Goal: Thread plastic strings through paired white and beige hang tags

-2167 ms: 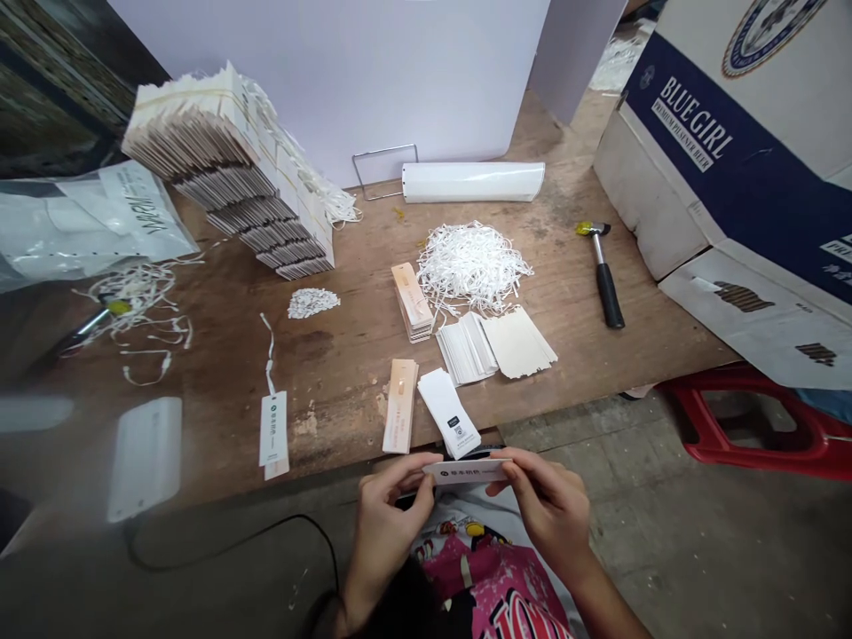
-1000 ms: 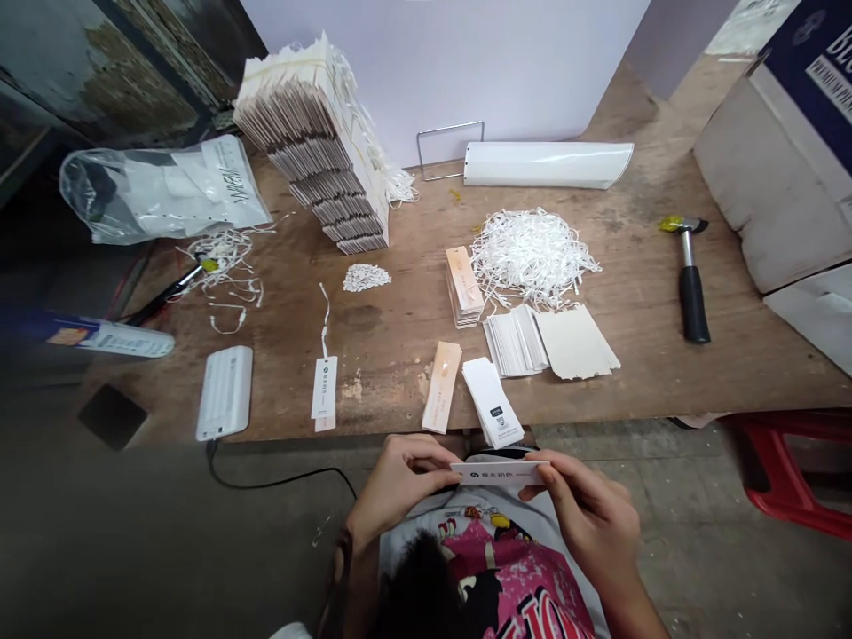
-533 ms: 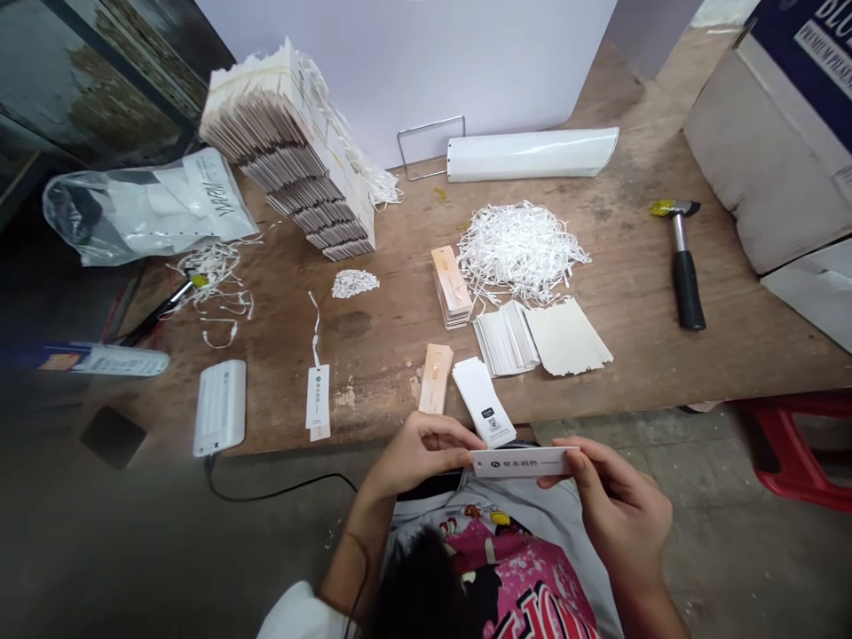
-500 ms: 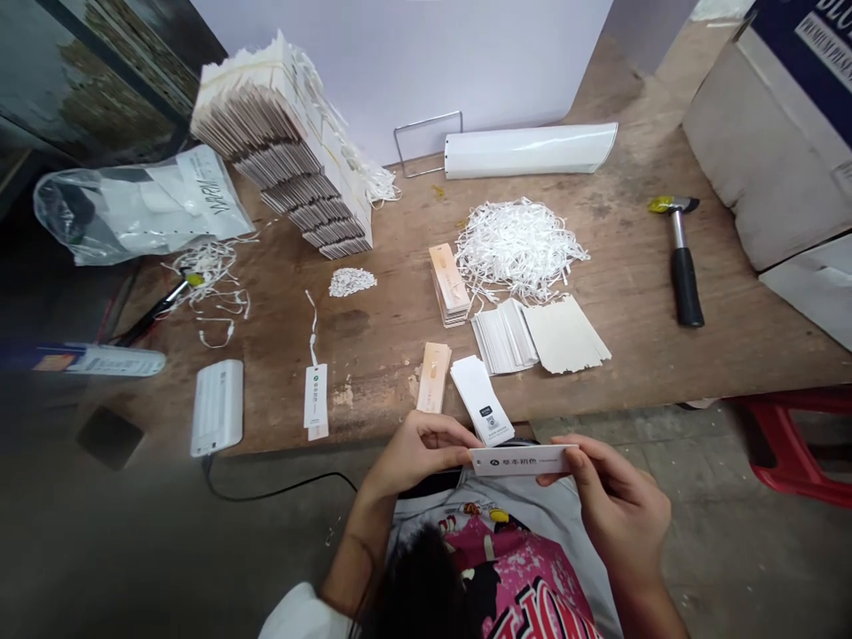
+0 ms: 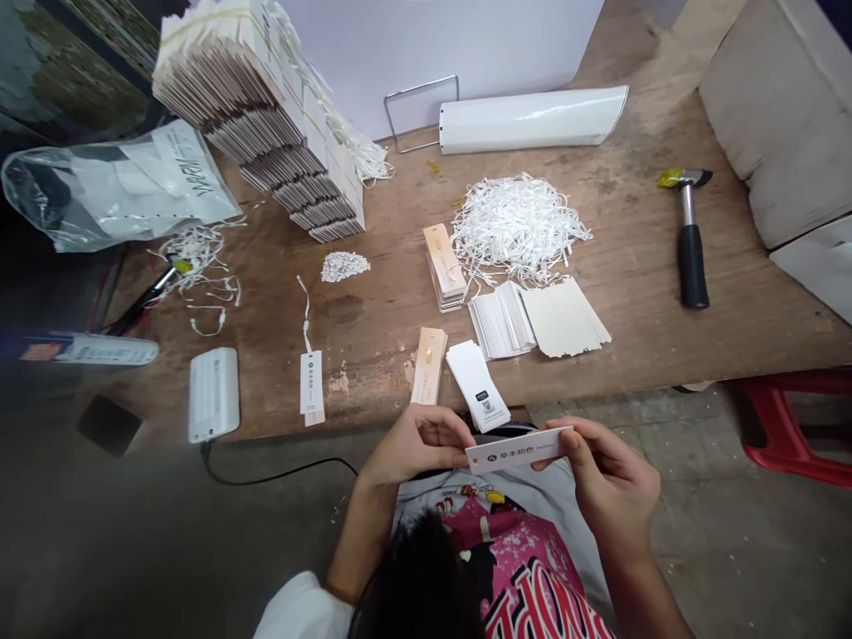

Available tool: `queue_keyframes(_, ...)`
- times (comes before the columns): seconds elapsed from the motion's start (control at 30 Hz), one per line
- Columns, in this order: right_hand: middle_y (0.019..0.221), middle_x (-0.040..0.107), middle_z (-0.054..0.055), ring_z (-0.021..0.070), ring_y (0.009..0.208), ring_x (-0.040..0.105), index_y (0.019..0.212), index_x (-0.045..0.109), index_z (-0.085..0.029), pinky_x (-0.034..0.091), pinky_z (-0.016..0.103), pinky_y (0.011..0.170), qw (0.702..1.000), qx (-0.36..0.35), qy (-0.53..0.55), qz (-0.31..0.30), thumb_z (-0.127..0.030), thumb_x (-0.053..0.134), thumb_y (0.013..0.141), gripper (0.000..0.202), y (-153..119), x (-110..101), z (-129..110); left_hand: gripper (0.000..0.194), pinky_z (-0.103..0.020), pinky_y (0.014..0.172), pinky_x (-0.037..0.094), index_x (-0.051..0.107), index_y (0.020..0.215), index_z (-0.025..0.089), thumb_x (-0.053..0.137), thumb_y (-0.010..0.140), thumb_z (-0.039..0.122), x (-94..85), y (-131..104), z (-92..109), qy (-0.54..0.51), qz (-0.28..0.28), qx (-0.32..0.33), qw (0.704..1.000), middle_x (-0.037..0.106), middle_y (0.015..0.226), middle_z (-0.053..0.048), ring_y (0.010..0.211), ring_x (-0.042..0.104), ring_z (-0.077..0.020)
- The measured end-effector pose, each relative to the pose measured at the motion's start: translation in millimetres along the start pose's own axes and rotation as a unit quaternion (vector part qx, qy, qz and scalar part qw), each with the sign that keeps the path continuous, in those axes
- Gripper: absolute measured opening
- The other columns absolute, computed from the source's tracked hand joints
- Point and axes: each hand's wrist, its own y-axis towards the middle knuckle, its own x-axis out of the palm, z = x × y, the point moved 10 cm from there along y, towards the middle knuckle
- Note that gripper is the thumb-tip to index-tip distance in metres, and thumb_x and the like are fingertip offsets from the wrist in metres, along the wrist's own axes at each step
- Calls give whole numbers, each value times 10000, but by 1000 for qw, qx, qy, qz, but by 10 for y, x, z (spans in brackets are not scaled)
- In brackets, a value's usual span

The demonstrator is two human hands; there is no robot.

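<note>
A white paper hang tag (image 5: 517, 451) with dark printed characters is held lengthwise in front of my body, just off the table's front edge. My left hand (image 5: 426, 444) pinches its left end near the punched hole. At the other end, my right hand (image 5: 609, 475) grips it between thumb and fingers. Just beyond the hands lie a fanned stack of white tags (image 5: 477, 383) and a small stack of peach tags (image 5: 428, 366). A finished-looking tag with a white string (image 5: 311, 383) rests flat further left on the table.
White strings (image 5: 519, 226) lie heaped mid-table, beside a banded peach stack (image 5: 445, 266) and more white tags (image 5: 501, 321). A tall bundle of strung tags (image 5: 266, 124) stands back left. A hammer (image 5: 692, 253) lies right; a white power bank (image 5: 214, 395) sits left with a cable.
The tag has tilted, its right end now higher than its left. Both hands still hold it. The whole view has shifted slightly, with table items appearing higher.
</note>
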Motion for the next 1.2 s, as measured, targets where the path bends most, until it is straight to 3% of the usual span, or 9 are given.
queue_keyframes(0.2, 520, 681, -11, 142, 476, 649, 836, 709, -201, 536, 196, 502, 1000, 23, 1, 3, -287, 607, 891, 144, -34, 25, -4, 317, -232, 657, 545, 638, 709, 124, 845, 639, 353, -9, -73, 102, 88, 19, 19, 996, 700, 760, -68, 693, 668, -143)
queue_keyframes(0.3, 517, 677, -19, 135, 478, 645, 827, 710, -210, 524, 196, 510, 999, 42, 5, 21, -300, 607, 891, 151, -60, 25, -19, 225, -236, 702, 545, 635, 757, 134, 792, 711, 290, -117, -133, 304, 141, 50, 49, 988, 697, 788, -56, 735, 669, -139)
queue_keyframes(0.47, 524, 683, -12, 135, 467, 632, 848, 714, -201, 506, 198, 485, 999, 36, -10, 40, -323, 617, 885, 160, -43, -76, 8, 197, -264, 736, 555, 627, 769, 159, 776, 694, 263, -803, -244, 1083, 252, 253, 153, 922, 687, 786, -29, 742, 667, -149)
queue_keyframes(0.6, 514, 671, -12, 134, 460, 624, 823, 720, -201, 511, 204, 501, 996, 43, -4, 73, -342, 644, 862, 165, -27, -188, 55, 179, -243, 722, 534, 629, 765, 151, 752, 637, 169, -1483, -247, 1826, 306, 445, 276, 795, 660, 744, -11, 706, 647, -129)
queue_keyframes(0.77, 510, 668, -13, 140, 467, 628, 826, 724, -209, 524, 204, 508, 997, 56, -6, 59, -334, 652, 854, 147, -46, -155, 88, 132, -257, 721, 540, 620, 752, 152, 690, 655, 97, -2022, 81, 2172, 375, 538, 259, 709, 674, 751, -26, 700, 649, -140)
queue_keyframes(0.87, 542, 689, -6, 134, 475, 640, 821, 726, -211, 515, 183, 483, 998, 44, -11, 39, -324, 652, 854, 139, -55, -115, 93, 127, -283, 779, 540, 677, 824, 141, 596, 747, 82, -2070, 98, 2188, 428, 553, 260, 666, 717, 840, -67, 769, 676, -166)
queue_keyframes(1.0, 530, 685, -2, 144, 480, 645, 834, 721, -204, 519, 194, 485, 998, 46, -23, 24, -334, 627, 873, 165, -54, -96, 118, 360, -365, 974, 475, 709, 1037, 154, 453, 818, 26, -1987, 40, 2109, 507, 532, 254, 628, 725, 1067, -100, 1013, 673, -219)
queue_keyframes(1.1, 549, 692, -3, 138, 486, 646, 836, 721, -201, 518, 185, 487, 999, 39, -26, 15, -330, 625, 875, 165, -39, -82, 100, 427, -357, 1052, 417, 693, 1093, 172, 478, 772, -11, -1904, -3, 2038, 528, 511, 242, 634, 680, 1208, -87, 1148, 617, -216)
queue_keyframes(1.2, 542, 686, -9, 135, 489, 647, 834, 721, -204, 522, 177, 493, 999, 33, -18, 9, -321, 634, 868, 150, -31, -59, 75, 275, -307, 914, 496, 692, 1029, 178, 538, 809, 117, -1689, -102, 1918, 496, 494, 254, 667, 729, 1036, -64, 946, 682, -189)
